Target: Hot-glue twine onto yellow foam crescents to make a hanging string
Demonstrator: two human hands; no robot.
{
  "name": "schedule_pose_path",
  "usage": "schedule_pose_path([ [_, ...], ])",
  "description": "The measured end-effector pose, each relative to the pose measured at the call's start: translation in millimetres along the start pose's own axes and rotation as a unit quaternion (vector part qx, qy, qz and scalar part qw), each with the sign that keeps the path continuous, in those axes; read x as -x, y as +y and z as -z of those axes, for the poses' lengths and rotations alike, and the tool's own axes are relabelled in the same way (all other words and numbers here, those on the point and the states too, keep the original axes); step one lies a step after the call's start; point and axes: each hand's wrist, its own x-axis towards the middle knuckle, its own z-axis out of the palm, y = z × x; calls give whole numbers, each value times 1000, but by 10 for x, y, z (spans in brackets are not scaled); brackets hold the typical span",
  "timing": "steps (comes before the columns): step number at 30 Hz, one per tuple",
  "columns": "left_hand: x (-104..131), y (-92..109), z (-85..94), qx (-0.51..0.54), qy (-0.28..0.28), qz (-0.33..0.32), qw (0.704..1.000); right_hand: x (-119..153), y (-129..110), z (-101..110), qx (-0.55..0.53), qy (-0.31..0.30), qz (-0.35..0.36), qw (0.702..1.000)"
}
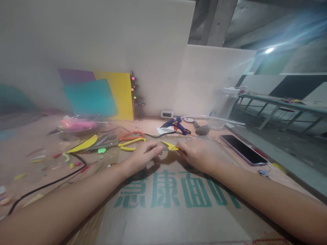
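Note:
Near the middle of the table, a small yellow piece (170,146) spans the gap between my two hands. My right hand (195,154) pinches its right end. My left hand (145,154) is closed at its left side, fingertips pressed together on the piece. Just beyond my left hand lie scissors with yellow handles (125,148) and a pair with orange handles (131,135). A larger yellow cut shape (84,144) rests over the blades to the left. Beneath my hands is a pale sheet (178,221) with green printed characters.
A blue glue gun (176,125) stands behind my hands, near a small white clock (167,114). A phone (242,149) lies at the right. Coloured sheets (89,98) lean at the back left. Scraps and a black cable (51,183) lie at the left.

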Motion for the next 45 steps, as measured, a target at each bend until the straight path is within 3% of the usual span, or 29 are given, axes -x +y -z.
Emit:
schedule_pose_path([
  [5, -6, 47, -13, -29, 35, 24, 999, 22, 1, -68, -9, 36, 3, 999],
  [10, -31, 33, -18, -45, 72, 36, 996, -8, -23, -3, -28, 23, 22, 999],
  [24, -37, 7, -23, -60, 59, 44, 995, -35, -72, 41, -14, 20, 8, 1000],
  [30, -57, 0, -21, -78, 110, 21, 991, -47, -117, 86, -43, -8, -46, 998],
  [34, -50, 14, -15, -78, 109, 18, 991, -89, -138, 175, -53, -37, -77, 995],
  [39, -47, 22, -12, -84, 110, 26, 990, -85, -88, 132, -64, -23, -5, 998],
  [43, -49, -1, -23, -82, 110, 21, 990, -30, -24, -21, -93, 84, 67, 990],
  [45, -52, -19, -27, -85, 118, 19, 989, -6, -16, -75, -110, 98, 94, 985],
])
